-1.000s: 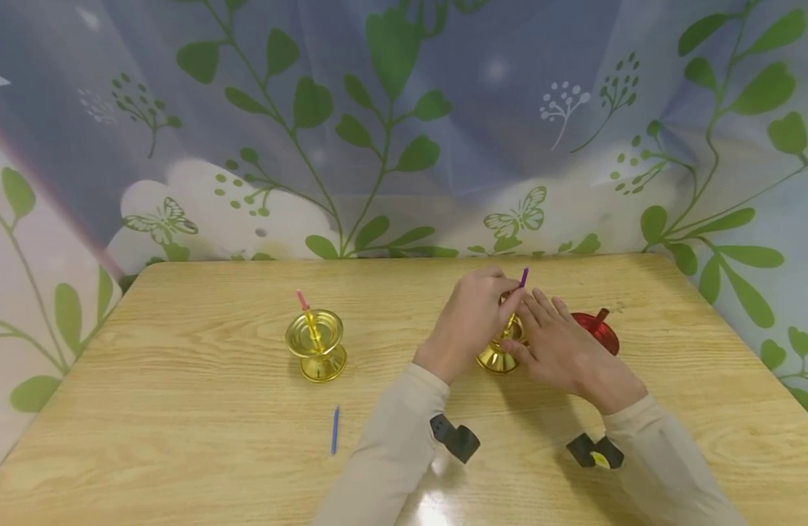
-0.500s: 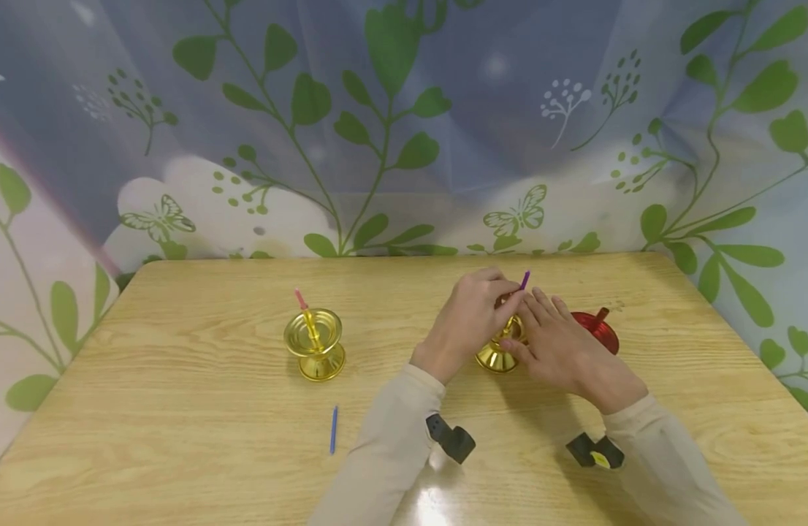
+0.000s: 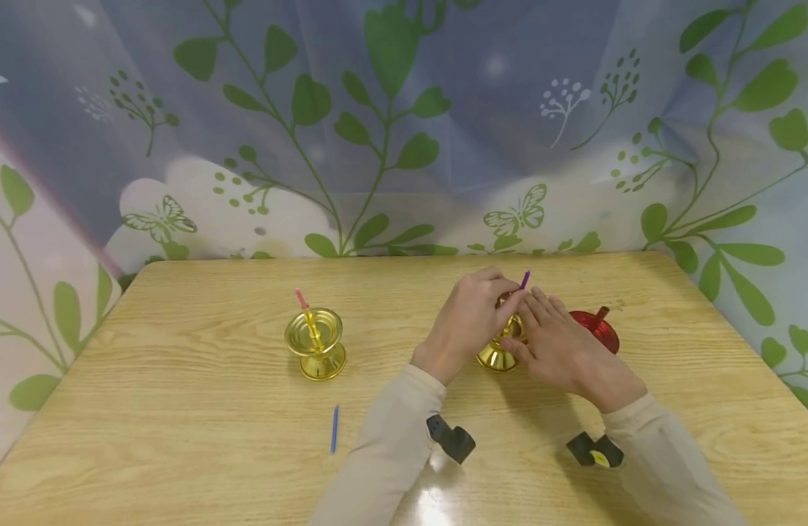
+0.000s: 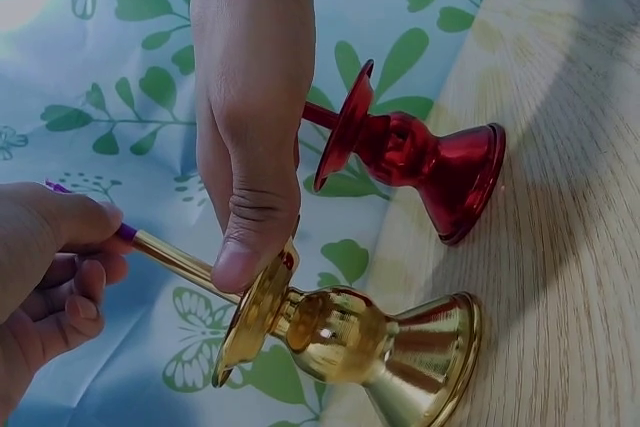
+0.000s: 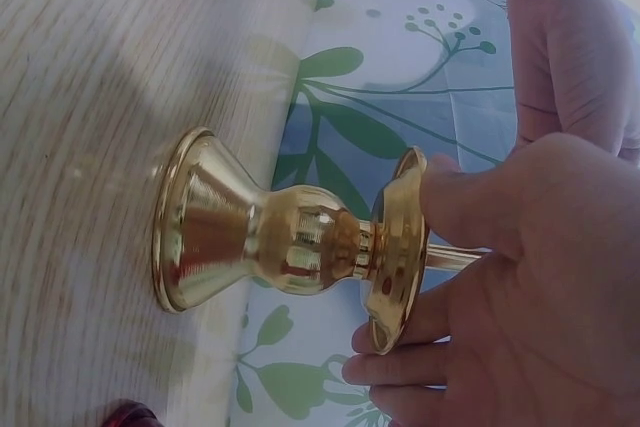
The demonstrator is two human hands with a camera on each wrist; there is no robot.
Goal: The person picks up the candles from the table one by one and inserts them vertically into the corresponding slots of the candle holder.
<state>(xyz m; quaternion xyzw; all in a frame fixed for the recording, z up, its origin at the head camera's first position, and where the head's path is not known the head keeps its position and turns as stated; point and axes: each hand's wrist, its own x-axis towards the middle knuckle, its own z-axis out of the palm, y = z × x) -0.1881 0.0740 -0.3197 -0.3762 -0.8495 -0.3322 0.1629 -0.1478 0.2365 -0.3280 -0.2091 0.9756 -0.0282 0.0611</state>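
In the head view my left hand (image 3: 466,318) pinches a thin purple candle (image 3: 525,280) between thumb and fingertips. The candle's lower end meets the gold tube on top of a gold candlestick (image 4: 345,332), as the left wrist view shows. My right hand (image 3: 562,351) holds that candlestick by its dish. Its thumb lies on the dish's upper face, and the other fingers reach past the far side of the rim in the right wrist view. The candlestick stands upright on the table, its top partly hidden by both hands in the head view.
A red candlestick (image 3: 601,337) stands just right of my right hand, partly covered by it. Further left is another gold candlestick (image 3: 321,363) bearing a pink candle (image 3: 302,298). A blue candle (image 3: 334,429) lies on the wooden table (image 3: 180,424). Behind hangs a leaf-patterned cloth (image 3: 496,131).
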